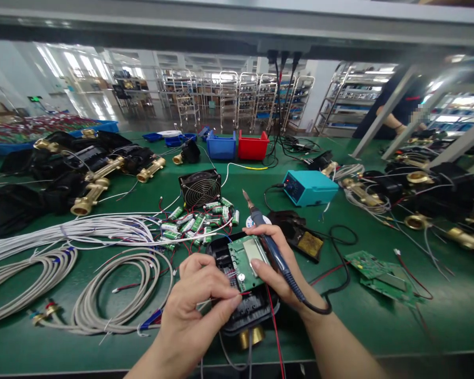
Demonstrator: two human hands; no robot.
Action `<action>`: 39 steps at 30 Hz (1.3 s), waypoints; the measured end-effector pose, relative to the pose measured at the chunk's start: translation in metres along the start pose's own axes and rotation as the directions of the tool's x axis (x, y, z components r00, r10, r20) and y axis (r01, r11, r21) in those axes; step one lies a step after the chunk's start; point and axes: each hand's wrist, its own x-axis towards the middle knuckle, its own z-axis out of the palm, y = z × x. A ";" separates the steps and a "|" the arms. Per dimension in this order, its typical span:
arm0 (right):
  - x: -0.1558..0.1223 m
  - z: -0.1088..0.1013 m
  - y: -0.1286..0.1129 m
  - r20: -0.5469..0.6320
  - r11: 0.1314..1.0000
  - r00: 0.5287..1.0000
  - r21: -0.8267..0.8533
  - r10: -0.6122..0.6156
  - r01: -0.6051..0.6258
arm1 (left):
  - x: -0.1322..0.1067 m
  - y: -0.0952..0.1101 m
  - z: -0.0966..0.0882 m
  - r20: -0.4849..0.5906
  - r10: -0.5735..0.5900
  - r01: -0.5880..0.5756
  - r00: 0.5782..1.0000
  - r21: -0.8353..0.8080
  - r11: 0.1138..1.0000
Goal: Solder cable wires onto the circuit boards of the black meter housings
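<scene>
A green circuit board (239, 263) with a small display sits over an open black meter housing (256, 308), and a brass fitting (252, 337) sticks out at its near end. My left hand (203, 297) is closed, thumb and forefinger pinching a thin red wire (245, 293) at the board's near edge. In my right hand (280, 263) lies a soldering iron (274, 250), its tip pointing up and away from the board. The right thumb rests on the board beside the display. Red and black leads hang down from the housing's right side.
Green-wrapped batteries (199, 223) lie heaped before a black fan (200, 188). Coiled grey cables (118, 289) fill the left. A teal soldering station (311, 188), an iron stand (296, 234) and loose circuit boards (383, 276) are on the right. A person (391, 105) stands beyond the bench.
</scene>
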 end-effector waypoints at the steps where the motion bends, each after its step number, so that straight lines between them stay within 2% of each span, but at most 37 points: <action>1: 0.000 0.000 0.000 0.000 1.000 1.000 0.002 -0.002 0.002 | 0.000 0.000 0.000 0.008 -0.014 0.014 1.000 0.017 1.000; 4: 0.000 0.000 0.000 0.012 1.000 1.000 0.007 -0.004 0.004 | 0.000 0.002 0.000 -0.002 -0.027 0.027 1.000 0.111 0.993; 8: -0.001 0.000 -0.001 0.014 1.000 1.000 -0.001 -0.002 0.002 | -0.002 0.004 0.005 -0.063 0.010 0.005 0.998 0.227 0.974; 12: -0.001 0.000 -0.001 0.009 1.000 1.000 0.003 0.005 -0.005 | -0.008 0.004 0.008 -0.094 -0.018 0.042 0.995 0.264 0.964; 19: -0.003 0.003 0.006 -0.043 0.999 0.999 0.046 0.002 0.000 | -0.012 0.010 0.006 -0.081 -0.032 0.060 0.996 0.363 0.930; 23: -0.004 0.005 0.011 -0.035 0.998 0.999 0.063 -0.013 0.015 | -0.008 0.007 0.005 -0.023 -0.093 0.096 0.995 0.323 0.942; 27: -0.001 0.003 0.010 -0.067 0.999 0.998 0.039 -0.009 0.012 | -0.006 0.001 0.005 -0.017 -0.136 0.136 0.991 0.227 0.964; 30: 0.002 -0.002 0.000 -0.206 0.999 0.977 0.003 -0.051 0.052 | -0.008 -0.001 0.006 -0.025 -0.142 0.144 0.990 0.151 0.978; 33: 0.001 -0.009 -0.013 -0.388 0.994 0.916 -0.084 -0.099 0.072 | -0.009 -0.001 0.006 -0.028 -0.182 0.183 0.983 0.064 0.981; 35: -0.005 -0.013 -0.021 -0.460 0.981 0.871 -0.160 -0.171 0.107 | -0.008 -0.001 0.004 -0.007 -0.220 0.220 0.975 0.024 0.975; 37: -0.015 -0.014 -0.028 -0.424 0.958 0.869 -0.232 -0.255 0.168 | -0.006 -0.001 0.001 0.023 -0.250 0.250 0.968 0.009 0.968; 39: -0.026 -0.013 -0.032 -0.265 0.938 0.920 -0.273 -0.288 0.215 | -0.003 -0.001 -0.002 0.043 -0.270 0.270 0.962 0.002 0.963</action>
